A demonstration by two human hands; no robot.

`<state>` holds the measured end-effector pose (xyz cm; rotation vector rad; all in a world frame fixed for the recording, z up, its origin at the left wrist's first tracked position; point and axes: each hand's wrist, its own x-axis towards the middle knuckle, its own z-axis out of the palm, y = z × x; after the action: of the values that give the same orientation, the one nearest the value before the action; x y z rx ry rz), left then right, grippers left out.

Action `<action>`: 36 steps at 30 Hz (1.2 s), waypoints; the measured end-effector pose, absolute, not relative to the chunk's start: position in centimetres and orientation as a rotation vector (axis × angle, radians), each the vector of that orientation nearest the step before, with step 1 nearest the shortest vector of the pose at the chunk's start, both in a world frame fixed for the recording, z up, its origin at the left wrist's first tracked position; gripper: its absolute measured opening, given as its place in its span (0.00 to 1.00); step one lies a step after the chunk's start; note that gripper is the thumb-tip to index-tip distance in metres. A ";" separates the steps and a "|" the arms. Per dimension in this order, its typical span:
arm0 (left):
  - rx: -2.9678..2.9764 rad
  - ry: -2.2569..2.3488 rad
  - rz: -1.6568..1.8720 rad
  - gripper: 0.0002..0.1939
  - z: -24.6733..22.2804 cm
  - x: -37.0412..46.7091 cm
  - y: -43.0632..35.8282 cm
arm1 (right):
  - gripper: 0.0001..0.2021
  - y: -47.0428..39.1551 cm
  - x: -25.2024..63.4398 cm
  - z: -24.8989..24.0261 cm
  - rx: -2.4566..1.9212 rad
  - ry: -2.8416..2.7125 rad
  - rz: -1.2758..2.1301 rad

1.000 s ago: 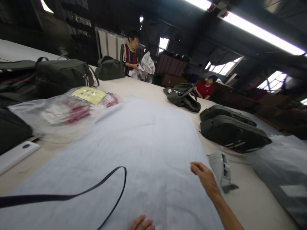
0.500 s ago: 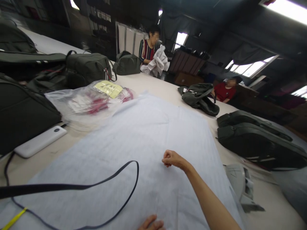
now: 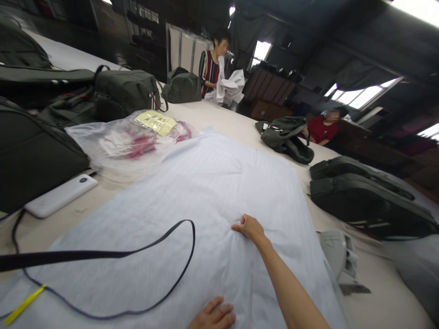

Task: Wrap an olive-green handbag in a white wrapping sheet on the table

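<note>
A large white sheet (image 3: 164,192) of thin material is spread over the table in front of me. My right hand (image 3: 249,227) pinches it right of the middle, and creases run out from the fingertips. Near the bottom edge, my left hand (image 3: 214,315) rests on the sheet with its fingers spread, partly cut off by the frame. A dark strap (image 3: 103,254) comes in from the left, loops across the sheet and runs back; a yellow strip (image 3: 25,304) lies at its lower left part.
Dark bags (image 3: 126,91) stand at the left, others (image 3: 370,201) at the right. A clear plastic bag (image 3: 103,141) with a yellow label and a white power bank (image 3: 61,195) lie left. A grey device (image 3: 338,256) sits right. Two people are beyond the table.
My right hand now pinches the sheet, which has gathered into creases around it. More of my left hand shows. The view has shifted slightly.
</note>
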<state>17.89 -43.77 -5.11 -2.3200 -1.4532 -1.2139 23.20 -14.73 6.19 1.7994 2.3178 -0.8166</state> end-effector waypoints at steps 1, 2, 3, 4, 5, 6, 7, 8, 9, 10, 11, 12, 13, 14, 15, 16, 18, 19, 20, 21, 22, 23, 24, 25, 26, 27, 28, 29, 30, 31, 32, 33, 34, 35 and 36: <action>-2.317 -1.460 -1.220 0.11 -4.6 17.7 -43.7 | 0.16 -14.9 23.6 6.1 1.810 2.339 -0.839; -2.321 -1.454 -1.225 0.09 -4.1 17.6 -43.7 | 0.15 -15.1 24.0 6.1 1.814 2.358 -0.878; -2.330 -1.430 -1.228 0.07 -3.6 17.4 -43.6 | 0.15 -15.4 24.5 6.3 1.814 2.377 -0.927; -2.348 -1.397 -1.223 0.06 -3.2 17.3 -43.6 | 0.16 -15.6 24.9 6.5 1.820 2.399 -0.972; -2.370 -1.361 -1.209 0.05 -2.9 17.1 -43.5 | 0.18 -16.0 25.2 6.8 1.834 2.429 -1.005; -2.389 -1.334 -1.191 0.06 -2.6 17.0 -43.5 | 0.22 -16.5 25.5 7.0 1.856 2.468 -1.020; -2.397 -1.321 -1.180 0.07 -2.4 16.9 -43.5 | 0.25 -17.2 25.6 7.2 1.883 2.514 -1.027; -2.396 -1.320 -1.179 0.07 -2.3 16.8 -43.5 | 0.26 -18.1 25.6 7.1 1.889 2.585 -1.013; -2.391 -1.318 -1.188 0.08 -2.3 16.8 -43.4 | 0.26 -19.1 25.5 6.7 1.850 2.682 -0.975; -2.385 -1.314 -1.199 0.08 -2.3 16.9 -43.4 | 0.27 -20.3 25.2 6.2 1.758 2.795 -0.913; -2.377 -1.311 -1.210 0.09 -2.3 17.0 -43.3 | 0.28 -21.5 24.8 5.4 1.618 2.903 -0.831; -2.368 -1.310 -1.212 0.10 -2.4 17.2 -43.2 | 0.29 -22.7 24.4 4.5 1.460 2.987 -0.734; -2.359 -1.312 -1.205 0.10 -2.5 17.3 -43.1 | 0.31 -23.8 24.0 3.6 1.312 3.037 -0.633; -2.346 -1.317 -1.193 0.10 -2.5 17.5 -43.1 | 0.31 -24.6 23.7 2.7 1.205 3.054 -0.542; -2.326 -1.324 -1.181 0.10 -2.5 17.6 -43.0 | 0.32 -25.2 23.4 1.8 1.151 3.048 -0.475; -2.305 -1.336 -1.160 0.09 -2.4 17.6 -43.0 | 0.32 -25.6 23.3 1.1 1.131 3.043 -0.414; -2.275 -1.372 -1.067 0.07 -2.1 16.9 -43.2 | 0.32 -25.6 23.2 0.1 1.129 3.052 -0.301; -2.277 -1.395 -0.981 0.05 -1.9 16.4 -43.3 | 0.32 -25.3 23.2 -0.2 1.129 3.064 -0.247; -2.294 -1.418 -0.875 0.05 -1.7 15.7 -43.5 | 0.32 -24.9 23.2 -0.4 1.126 3.077 -0.198; -2.330 -1.442 -0.761 0.10 -1.4 14.9 -43.6 | 0.32 -24.5 23.2 -0.5 1.122 3.087 -0.155; -2.390 -1.463 -0.657 0.16 -1.1 14.1 -43.7 | 0.32 -23.9 23.1 -0.5 1.120 3.091 -0.118; -2.471 -1.490 -0.577 0.23 -0.8 13.4 -43.7 | 0.32 -23.4 22.9 -0.5 1.117 3.088 -0.090; -2.562 -1.535 -0.521 0.30 -0.4 12.7 -43.6 | 0.32 -22.8 22.6 -0.4 1.114 3.080 -0.073; -2.653 -1.598 -0.486 0.37 0.1 12.2 -43.3 | 0.32 -22.2 22.2 -0.2 1.112 3.066 -0.066; -2.735 -1.671 -0.461 0.42 0.6 11.8 -42.9 | 0.32 -21.6 21.8 -0.1 1.110 3.049 -0.066; -2.797 -1.752 -0.435 0.45 1.3 11.4 -42.3 | 0.32 -20.9 21.4 0.2 1.109 3.033 -0.072; -2.836 -1.830 -0.408 0.45 2.0 11.2 -41.6 | 0.32 -20.2 20.9 0.4 1.111 3.019 -0.082; -2.858 -1.894 -0.379 0.45 2.6 11.0 -40.8 | 0.32 -19.4 20.4 0.7 1.116 3.009 -0.095; -2.873 -1.933 -0.356 0.43 3.1 10.9 -40.1 | 0.32 -18.5 20.0 0.9 1.126 3.003 -0.113; -2.881 -1.951 -0.344 0.42 3.5 10.8 -39.4 | 0.32 -17.6 19.6 1.1 1.137 3.000 -0.136; -2.885 -1.951 -0.351 0.41 3.7 10.8 -38.9 | 0.32 -16.6 19.1 1.2 1.150 2.997 -0.162; -2.890 -1.931 -0.374 0.40 3.7 10.7 -38.6 | 0.32 -15.7 18.7 1.4 1.167 2.994 -0.190; -2.895 -1.898 -0.406 0.39 3.5 10.7 -38.4 | 0.32 -14.7 18.4 1.4 1.187 2.990 -0.216; -2.895 -1.866 -0.438 0.39 3.2 10.7 -38.4 | 0.33 -13.9 18.0 1.5 1.209 2.985 -0.240; -2.889 -1.842 -0.464 0.39 2.8 10.7 -38.5 | 0.33 -13.1 17.7 1.5 1.229 2.981 -0.263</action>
<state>10.73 -38.46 2.77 -2.8892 -1.8421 -0.4640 17.68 -13.14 1.54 1.2293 2.9806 -0.2626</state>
